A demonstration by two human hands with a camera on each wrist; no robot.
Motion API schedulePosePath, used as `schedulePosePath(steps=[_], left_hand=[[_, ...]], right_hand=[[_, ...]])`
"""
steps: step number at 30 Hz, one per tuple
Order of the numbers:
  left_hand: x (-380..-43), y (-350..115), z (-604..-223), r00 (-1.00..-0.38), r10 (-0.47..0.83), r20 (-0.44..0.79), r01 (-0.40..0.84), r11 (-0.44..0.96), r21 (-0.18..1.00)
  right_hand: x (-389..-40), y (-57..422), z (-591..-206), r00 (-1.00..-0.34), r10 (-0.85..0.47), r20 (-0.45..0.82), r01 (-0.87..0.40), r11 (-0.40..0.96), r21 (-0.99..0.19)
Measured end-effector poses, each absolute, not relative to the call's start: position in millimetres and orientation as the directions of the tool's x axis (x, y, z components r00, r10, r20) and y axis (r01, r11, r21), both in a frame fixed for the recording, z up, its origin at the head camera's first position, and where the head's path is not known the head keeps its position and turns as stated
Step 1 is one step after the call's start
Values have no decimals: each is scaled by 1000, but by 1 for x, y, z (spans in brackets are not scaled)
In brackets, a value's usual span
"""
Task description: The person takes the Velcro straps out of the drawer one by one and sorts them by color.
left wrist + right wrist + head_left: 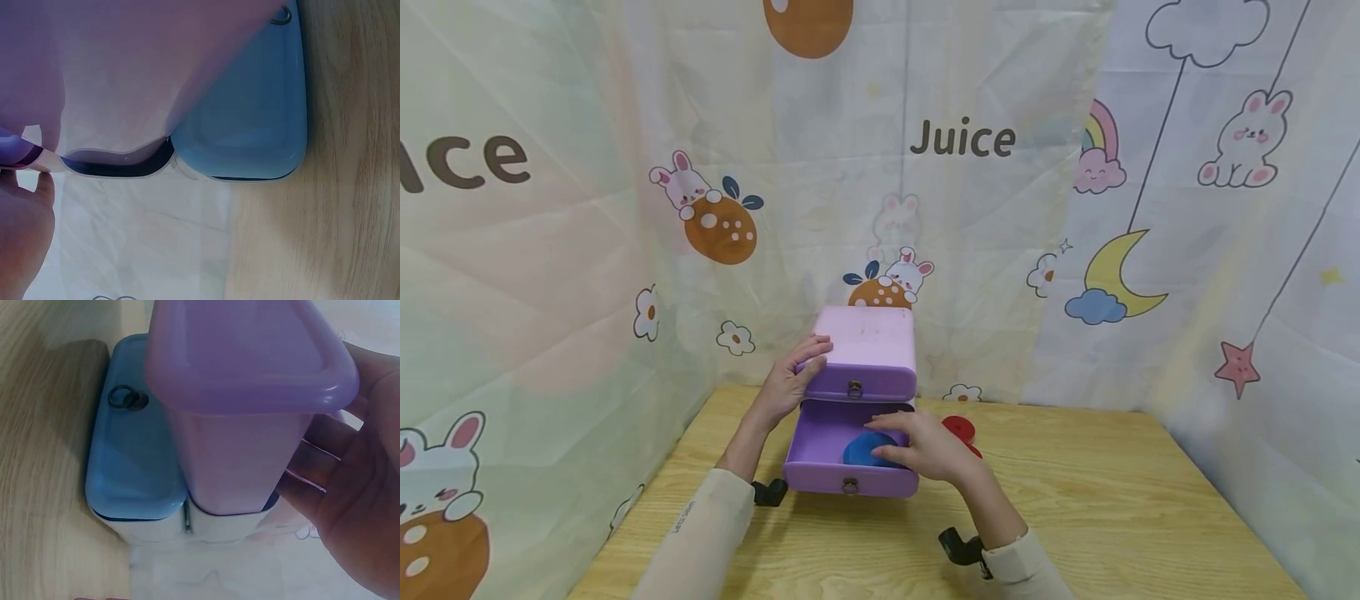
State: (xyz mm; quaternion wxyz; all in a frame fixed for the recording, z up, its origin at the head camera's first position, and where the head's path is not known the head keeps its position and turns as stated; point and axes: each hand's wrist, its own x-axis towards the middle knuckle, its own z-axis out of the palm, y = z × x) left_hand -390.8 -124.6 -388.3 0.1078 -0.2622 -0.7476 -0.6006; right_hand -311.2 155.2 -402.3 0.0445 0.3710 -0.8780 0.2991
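Note:
A purple drawer unit [865, 333] stands on the table, with one purple drawer [820, 442] pulled out below its shut top drawer. In the open drawer lies a blue disc [859, 450]. My left hand [786, 383] rests on the unit's upper left edge, fingers on the top and thumb lower, near the front edge. Reaching in from the right, my right hand [932, 442] has its fingers over the drawer and its thumb overlapping the disc; no firm grip shows. A shut blue drawer [140, 456] sits underneath in the right wrist view.
Red round pieces [958, 428] lie on the table just right of the unit, partly behind my right hand. Black wrist mounts [962, 547] show by both forearms. A printed cloth [820, 192] hangs close behind the wooden table [1090, 500].

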Motion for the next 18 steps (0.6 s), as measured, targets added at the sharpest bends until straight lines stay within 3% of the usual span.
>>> schedulePosePath(steps=[18], left_hand=[[-390, -124, -388, -837, 262, 480, 524, 134, 841]], right_hand=[[-316, 155, -409, -736, -633, 240, -645, 549, -532]])
